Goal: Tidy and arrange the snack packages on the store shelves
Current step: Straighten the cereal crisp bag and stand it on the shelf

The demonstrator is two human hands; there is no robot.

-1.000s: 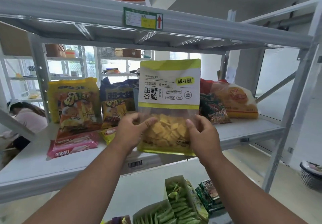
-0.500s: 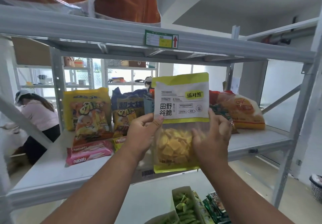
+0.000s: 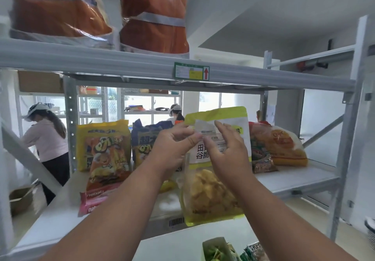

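shelving of grey metal carries everything here: the middle shelf (image 3: 294,181) bears the snack packs, and the yellow-green grain crisp pouch (image 3: 213,195) stands near its front edge, between the blue snack bag (image 3: 144,139) and the red-and-dark packet (image 3: 261,157). to its left a yellow snack bag (image 3: 103,139) stands at the back edge with a pink nabati wafer pack (image 3: 91,202) lying in front.

the left hand (image 3: 172,149) pinches the pouch's folded top corner between thumb and fingers. the right hand (image 3: 227,151) lies over the label with fingers spread and relaxed, seemingly steadying rather than grasping, though blur makes that uncertain.

to seat it well, i judge the base should be pushed back from the front edge until it sits flat, the bent top smoothed upright, the label facing out, and neighbours not knocked over when letting go.
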